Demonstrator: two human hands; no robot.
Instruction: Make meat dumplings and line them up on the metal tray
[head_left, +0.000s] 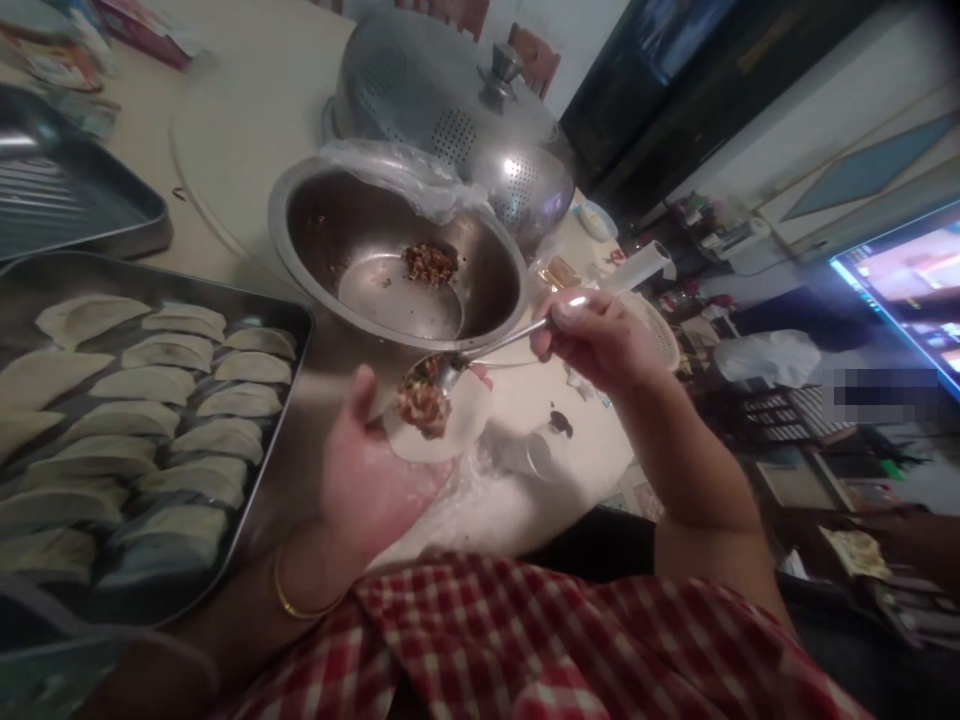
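A round dumpling wrapper rests across the palm and fingers of my left hand, which supports it from below with the thumb raised at the side. On the wrapper lies a lump of minced filling. My right hand grips the handle of a metal spoon, its bowl tilted down against the filling. Just beyond is a steel mixing bowl with a small heap of filling left inside. Left of my hands, a dark tray carries rows of folded dumplings.
Behind the bowl stands a big steel steamer with a domed lid, and crumpled plastic film drapes the bowl's far rim. A second ribbed tray is at far left. A clear cup lies near the table edge.
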